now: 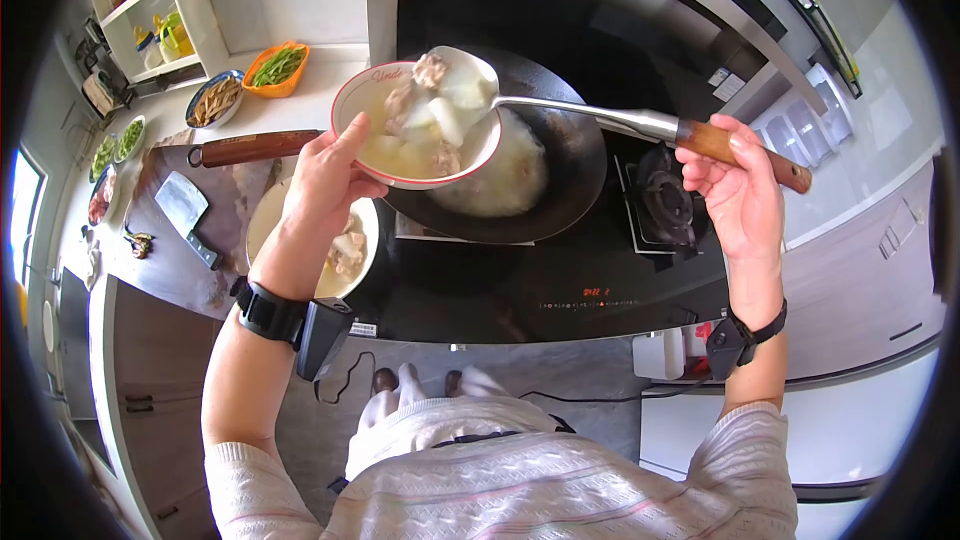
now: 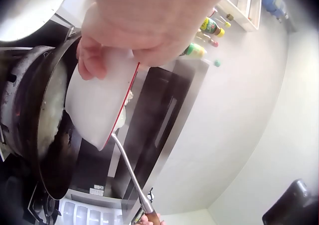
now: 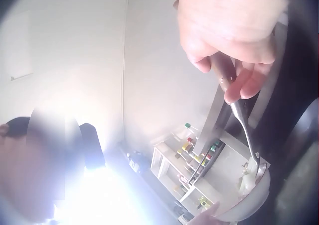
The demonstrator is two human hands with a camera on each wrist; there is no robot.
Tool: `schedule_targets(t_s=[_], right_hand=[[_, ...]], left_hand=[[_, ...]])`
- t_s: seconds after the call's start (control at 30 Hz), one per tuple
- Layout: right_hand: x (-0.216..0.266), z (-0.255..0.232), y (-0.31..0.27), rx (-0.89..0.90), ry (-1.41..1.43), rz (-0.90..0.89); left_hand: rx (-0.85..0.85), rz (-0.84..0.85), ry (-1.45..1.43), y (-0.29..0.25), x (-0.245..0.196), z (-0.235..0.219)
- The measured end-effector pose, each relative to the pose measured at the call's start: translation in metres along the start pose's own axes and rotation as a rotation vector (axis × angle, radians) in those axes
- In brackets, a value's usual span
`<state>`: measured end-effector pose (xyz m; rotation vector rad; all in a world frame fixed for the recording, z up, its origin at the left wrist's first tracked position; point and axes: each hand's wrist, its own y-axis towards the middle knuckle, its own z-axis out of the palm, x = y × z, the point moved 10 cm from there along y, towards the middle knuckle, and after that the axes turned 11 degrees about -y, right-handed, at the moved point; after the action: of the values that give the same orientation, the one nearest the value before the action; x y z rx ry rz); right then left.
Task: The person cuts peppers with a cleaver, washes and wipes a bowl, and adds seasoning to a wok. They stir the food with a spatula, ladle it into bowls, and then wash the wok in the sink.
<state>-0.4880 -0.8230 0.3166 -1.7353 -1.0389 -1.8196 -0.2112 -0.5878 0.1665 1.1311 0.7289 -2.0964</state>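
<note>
My left hand (image 1: 325, 172) holds a white, red-rimmed bowl (image 1: 350, 100), thumb at the rim and fingers beneath. Meat chunks and pale pieces (image 1: 450, 125) sit in broth inside it. The right hand (image 1: 740, 180) grips the wooden handle of a metal ladle (image 1: 590, 110). Over the bowl's far side is the ladle's head, with meat and pale pieces in it. Below and behind the bowl stands a dark wok (image 1: 570, 180) with cloudy broth. In the left wrist view the bowl (image 2: 94, 100) appears from its outer side, beside the wok (image 2: 42, 130).
The wok's wooden handle (image 1: 260, 148) points left. Under my left forearm stands a larger bowl (image 1: 262, 225) with meat pieces. A cleaver (image 1: 182, 202) lies on the board at left, near an orange basket of greens (image 1: 277, 70). A second burner (image 1: 668, 198) is at right.
</note>
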Motion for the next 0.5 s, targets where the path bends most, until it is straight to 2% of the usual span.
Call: schedule_targets(t_s=[0.03, 0.13, 0.23, 0.33, 0.37, 0.43, 0.47, 0.5], right_hand=[[0.001, 0.004, -0.006, 0.003, 0.003, 0.003], [0.043, 0.019, -0.029, 0.033, -0.272, -0.389], [0.057, 0.017, -0.046, 0.053, -0.405, -0.527], [0.047, -0.01, -0.038, -0.045, -0.187, -0.437], [0.037, -0.019, -0.035, -0.071, -0.148, -0.373], [0.012, -0.036, -0.032, -0.161, -0.133, -0.27], [0.002, -0.041, -0.032, -0.16, -0.124, -0.258], [-0.013, -0.046, -0.033, -0.167, -0.148, -0.205]], left_hand=[[-0.005, -0.001, 0.002, 0.0, 0.001, 0.0], [-0.018, 0.011, 0.005, -0.001, 0.001, -0.003], [0.015, 0.014, -0.016, -0.007, -0.001, -0.006], [0.015, 0.05, -0.041, -0.016, -0.008, -0.019], [-0.034, 0.053, -0.072, -0.023, -0.012, -0.026], [-0.019, 0.065, -0.177, -0.038, -0.021, -0.039], [-0.059, 0.073, -0.32, -0.055, -0.029, -0.034], [-0.044, 0.065, -0.268, -0.06, -0.03, -0.055]])
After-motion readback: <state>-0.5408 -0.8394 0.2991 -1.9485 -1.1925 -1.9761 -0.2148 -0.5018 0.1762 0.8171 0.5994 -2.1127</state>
